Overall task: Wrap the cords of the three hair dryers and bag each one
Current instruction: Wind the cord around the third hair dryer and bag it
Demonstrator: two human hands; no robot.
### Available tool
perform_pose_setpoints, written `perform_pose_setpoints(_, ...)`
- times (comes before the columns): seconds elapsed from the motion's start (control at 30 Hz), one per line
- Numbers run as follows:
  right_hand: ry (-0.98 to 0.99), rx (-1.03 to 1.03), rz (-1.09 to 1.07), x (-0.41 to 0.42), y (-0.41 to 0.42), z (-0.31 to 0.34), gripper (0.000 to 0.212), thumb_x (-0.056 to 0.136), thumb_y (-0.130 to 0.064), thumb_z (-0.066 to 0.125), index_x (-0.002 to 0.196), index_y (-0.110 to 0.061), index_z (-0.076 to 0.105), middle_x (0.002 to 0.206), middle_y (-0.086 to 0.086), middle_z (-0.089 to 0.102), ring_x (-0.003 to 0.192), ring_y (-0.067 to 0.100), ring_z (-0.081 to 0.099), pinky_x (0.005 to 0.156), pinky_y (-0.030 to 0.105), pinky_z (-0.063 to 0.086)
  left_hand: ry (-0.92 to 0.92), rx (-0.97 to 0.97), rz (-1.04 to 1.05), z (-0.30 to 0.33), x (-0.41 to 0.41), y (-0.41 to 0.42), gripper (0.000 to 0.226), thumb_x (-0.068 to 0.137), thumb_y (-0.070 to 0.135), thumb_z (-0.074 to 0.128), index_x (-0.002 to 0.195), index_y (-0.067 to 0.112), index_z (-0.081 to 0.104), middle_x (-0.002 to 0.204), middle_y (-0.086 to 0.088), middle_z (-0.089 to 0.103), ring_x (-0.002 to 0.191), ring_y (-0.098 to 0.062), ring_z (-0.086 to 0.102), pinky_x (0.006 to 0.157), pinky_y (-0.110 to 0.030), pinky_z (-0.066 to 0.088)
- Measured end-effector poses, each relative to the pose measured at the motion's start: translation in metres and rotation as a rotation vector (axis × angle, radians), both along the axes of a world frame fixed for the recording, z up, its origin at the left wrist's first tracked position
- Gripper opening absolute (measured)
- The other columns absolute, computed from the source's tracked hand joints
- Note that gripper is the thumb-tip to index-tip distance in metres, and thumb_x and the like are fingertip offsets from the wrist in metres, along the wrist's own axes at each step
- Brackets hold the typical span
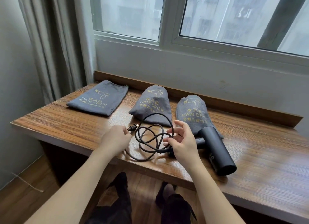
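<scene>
Hands: left hand point(115, 139) pinches the plug point(132, 128); right hand point(181, 141) grips the looped cord point(151, 140). Hair dryer point(216, 151) handle is partly hidden behind the right hand; contents of two bulging bags point(153, 105) cannot be seen.

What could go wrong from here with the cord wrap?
1. The cord lies in crossed loops between the hands; pulling the plug with the left hand could tighten them into a knot.
2. The cord drapes over the table's front edge, so it may snag there.
3. The hair dryer lies loose near that edge, partly on the right bag; a tug from the right hand could drag both.
</scene>
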State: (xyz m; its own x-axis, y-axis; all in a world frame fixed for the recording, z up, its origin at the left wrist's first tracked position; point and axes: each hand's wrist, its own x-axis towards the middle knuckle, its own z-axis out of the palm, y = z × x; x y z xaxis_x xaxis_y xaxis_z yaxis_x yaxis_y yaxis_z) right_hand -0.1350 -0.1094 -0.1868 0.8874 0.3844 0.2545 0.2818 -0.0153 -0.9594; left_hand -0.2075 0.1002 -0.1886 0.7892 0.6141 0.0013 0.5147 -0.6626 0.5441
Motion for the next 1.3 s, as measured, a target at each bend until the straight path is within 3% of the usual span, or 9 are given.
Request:
perform_pose_setpoints(0.1, 0.044, 0.04, -0.019, 0.0, -0.003, -0.007, 0.046, 0.089, 0.009, 0.062, 0.122, -0.021, 0.052, 0.105, 0.009, 0.068, 0.081, 0.021, 0.074, 0.081, 0.037, 0.059, -0.02, 0.264, -0.104, 0.001, 0.0, -0.011, 0.039, 0.077, 0.024, 0.064, 0.115, 0.03, 0.056, 0.124, -0.001, 0.045, 0.118, -0.025, 0.042, 0.097, -0.038, 0.041)
perform_pose_setpoints(0.17, 0.048, 0.044, -0.049, 0.001, -0.003, -0.014, 0.042, 0.088, 0.007, 0.064, 0.118, -0.022, 0.057, 0.105, 0.005, 0.07, 0.081, 0.021, 0.074, 0.084, 0.042, 0.059, -0.159, 0.154, -0.257, 0.003, 0.002, -0.016, 0.058, 0.074, 0.02, 0.069, 0.129, 0.026, 0.051, 0.126, 0.0, 0.049, 0.118, -0.022, 0.048, 0.097, -0.032, 0.041)
perform_pose_setpoints(0.27, 0.062, 0.092, -0.053, 0.0, -0.005, -0.021, 0.039, 0.089, 0.008, 0.064, 0.118, -0.018, 0.059, 0.103, 0.003, 0.071, 0.077, 0.022, 0.073, 0.082, 0.044, 0.058, -0.104, -0.177, -0.395, 0.003, 0.007, -0.024, 0.087, 0.071, 0.018, 0.079, 0.146, 0.023, 0.036, 0.124, 0.004, 0.051, 0.109, -0.018, 0.057, 0.092, -0.025, 0.043)
perform_pose_setpoints(0.37, 0.06, 0.144, -0.041, -0.005, -0.005, -0.026, 0.04, 0.088, 0.01, 0.063, 0.113, -0.021, 0.061, 0.1, 0.003, 0.072, 0.074, 0.021, 0.071, 0.073, 0.035, 0.057, -0.091, -0.175, -0.383, 0.002, 0.009, -0.024, 0.092, 0.066, 0.018, 0.084, 0.144, 0.025, 0.036, 0.107, 0.01, 0.054, 0.092, -0.013, 0.058, 0.086, -0.026, 0.047)
perform_pose_setpoints(0.47, 0.08, 0.189, -0.035, -0.007, -0.007, -0.029, 0.041, 0.088, 0.012, 0.063, 0.111, -0.021, 0.061, 0.098, 0.003, 0.073, 0.073, 0.023, 0.071, 0.072, 0.037, 0.06, -0.135, -0.206, -0.368, 0.001, 0.011, -0.019, 0.092, 0.061, 0.012, 0.087, 0.139, 0.026, 0.041, 0.104, 0.008, 0.058, 0.091, -0.014, 0.06, 0.082, -0.026, 0.048)
perform_pose_setpoints(0.63, 0.11, 0.188, -0.053, -0.003, -0.008, -0.03, 0.039, 0.086, 0.01, 0.067, 0.113, -0.016, 0.059, 0.102, 0.005, 0.071, 0.076, 0.024, 0.074, 0.072, 0.036, 0.06, -0.413, -0.427, -0.322, 0.002, 0.015, -0.022, 0.077, 0.059, -0.008, 0.085, 0.122, 0.021, 0.051, 0.093, 0.003, 0.062, 0.064, -0.008, 0.062, 0.063, -0.022, 0.052)
perform_pose_setpoints(0.8, 0.164, 0.194, -0.034, -0.003, -0.007, -0.03, 0.042, 0.08, 0.011, 0.073, 0.11, -0.012, 0.054, 0.102, 0.016, 0.069, 0.076, 0.027, 0.075, 0.064, 0.039, 0.061, -0.643, -0.648, -0.366, 0.016, 0.015, -0.037, 0.028, 0.076, -0.008, 0.076, 0.091, 0.011, 0.063, 0.073, 0.002, 0.064, 0.065, -0.009, 0.063, 0.057, -0.03, 0.058)
perform_pose_setpoints(1.07, 0.248, 0.311, -0.056, -0.001, -0.011, -0.028, 0.037, 0.085, 0.011, 0.068, 0.11, -0.009, 0.049, 0.09, 0.016, 0.07, 0.07, 0.034, 0.073, 0.064, 0.039, 0.06, -0.293, -0.499, -0.559, 0.012, 0.017, -0.037, 0.035, 0.079, 0.001, 0.077, 0.106, 0.02, 0.064, 0.084, 0.005, 0.071, 0.073, 0.002, 0.064, 0.071, -0.014, 0.051)
perform_pose_setpoints(1.3, 0.211, 0.253, -0.031, -0.004, -0.011, -0.026, 0.035, 0.084, 0.01, 0.068, 0.111, -0.01, 0.055, 0.083, 0.014, 0.073, 0.063, 0.029, 0.071, 0.052, 0.03, 0.056, -0.199, -0.42, -0.602, -0.001, 0.021, -0.042, 0.022, 0.085, 0.005, 0.07, 0.086, 0.027, 0.065, 0.075, 0.005, 0.066, 0.061, -0.002, 0.058, 0.064, -0.015, 0.048)
